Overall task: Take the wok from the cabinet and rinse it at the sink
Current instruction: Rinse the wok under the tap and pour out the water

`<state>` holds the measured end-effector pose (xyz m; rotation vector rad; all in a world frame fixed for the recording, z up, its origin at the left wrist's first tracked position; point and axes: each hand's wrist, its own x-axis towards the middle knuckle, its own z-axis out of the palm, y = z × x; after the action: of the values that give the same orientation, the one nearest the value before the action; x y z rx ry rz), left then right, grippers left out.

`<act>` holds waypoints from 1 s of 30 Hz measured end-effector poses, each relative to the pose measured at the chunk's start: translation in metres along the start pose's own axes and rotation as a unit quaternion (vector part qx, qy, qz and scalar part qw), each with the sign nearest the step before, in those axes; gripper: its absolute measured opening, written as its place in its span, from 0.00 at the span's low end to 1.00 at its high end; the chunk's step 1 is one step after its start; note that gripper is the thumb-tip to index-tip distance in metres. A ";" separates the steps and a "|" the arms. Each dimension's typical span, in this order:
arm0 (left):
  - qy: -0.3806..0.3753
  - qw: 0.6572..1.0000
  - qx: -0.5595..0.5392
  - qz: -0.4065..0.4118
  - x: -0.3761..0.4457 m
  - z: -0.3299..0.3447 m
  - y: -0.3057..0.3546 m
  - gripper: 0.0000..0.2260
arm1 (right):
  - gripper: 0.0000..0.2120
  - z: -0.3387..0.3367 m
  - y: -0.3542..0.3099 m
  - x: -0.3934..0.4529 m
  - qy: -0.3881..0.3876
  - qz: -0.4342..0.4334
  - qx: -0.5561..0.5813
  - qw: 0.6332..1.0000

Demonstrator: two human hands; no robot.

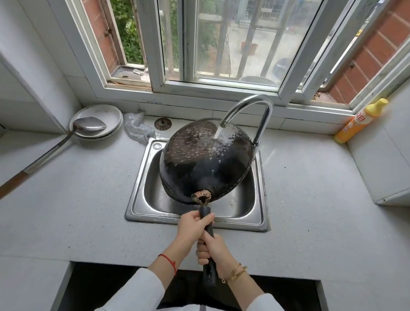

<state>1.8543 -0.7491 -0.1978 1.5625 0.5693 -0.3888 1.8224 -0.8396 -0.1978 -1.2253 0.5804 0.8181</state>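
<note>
Wok [206,164] is out of the cabinet and held over the sink [141,183], turned bottom-up so the tap [248,110] stream strikes its dark outer shell near the far rim. Droplets scatter across the shell. Both hands are on the long black handle [208,228]: left hand [194,225] forward, grip wrapped tight around it just behind the bracket; right hand [212,249] behind, grip closed round the handle likewise.

We judge this to be mid-rinse, outside only. To do it well, we should roll the handle slowly so the stream sweeps the whole shell, keep the rim low inside the basin so runoff stays off the worktop [79,208], then turn the bowl up for the inside. The load sits far from the hands; a wet handle could twist.

Containers: sink basin shows a film of water, no standing pool visible. Stacked plates [111,116] at left carry a ladle [90,126]. The yellow bottle [360,119] stands capped at right; contents unseen.
</note>
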 end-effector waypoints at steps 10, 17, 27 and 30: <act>-0.010 1.000 -0.011 0.017 -0.017 -0.007 -0.009 0.09 | 0.17 0.003 0.006 -0.018 -0.011 -0.002 -0.019 1.000; -0.008 1.000 -0.015 0.017 -0.031 -0.007 -0.017 0.09 | 0.17 0.003 0.016 -0.029 -0.014 0.012 -0.007 1.000; -0.004 1.000 -0.010 0.025 -0.041 -0.004 -0.014 0.08 | 0.18 0.003 0.017 -0.038 -0.015 0.011 -0.001 1.000; -0.001 0.999 -0.008 0.032 -0.039 -0.003 -0.008 0.08 | 0.18 0.002 0.011 -0.038 -0.019 0.003 0.002 1.000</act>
<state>1.8178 -0.7509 -0.1816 1.5606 0.5177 -0.3372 1.7912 -0.8448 -0.1746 -1.2026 0.5556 0.8428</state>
